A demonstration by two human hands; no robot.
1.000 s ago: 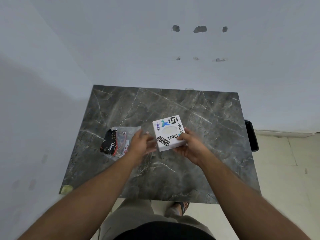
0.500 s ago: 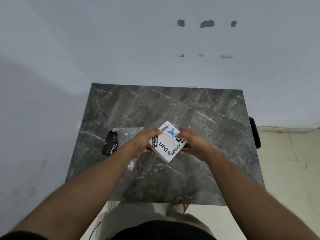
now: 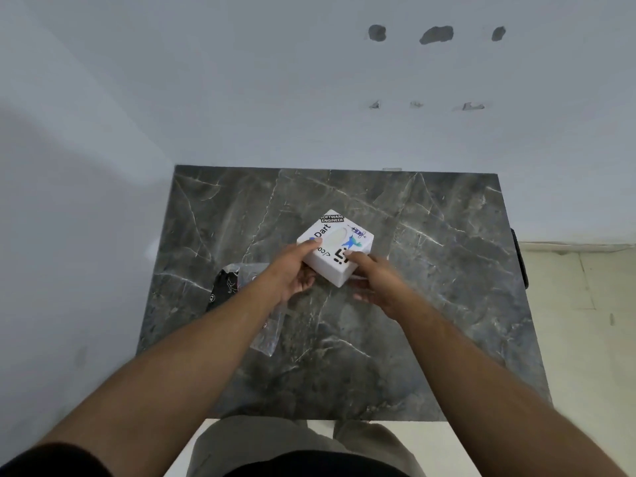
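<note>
A white box (image 3: 335,247) with stickers reading "Dart" and "Software Engineer" and an oval opening on top is held just above the dark marble table (image 3: 430,270). My left hand (image 3: 292,271) grips its left side, thumb on the top face. My right hand (image 3: 373,280) grips its right near corner, thumb on the top face. The box is turned corner-on toward me.
A clear plastic bag with a black packet (image 3: 225,289) lies on the table under my left forearm. White walls stand close behind and to the left of the table. A dark object (image 3: 519,256) sticks out past the table's right edge, above a tiled floor.
Both hands have rotated the box about half a turn, so the "Software Engineer" sticker now faces away from me. The box has moved slightly farther from me.
</note>
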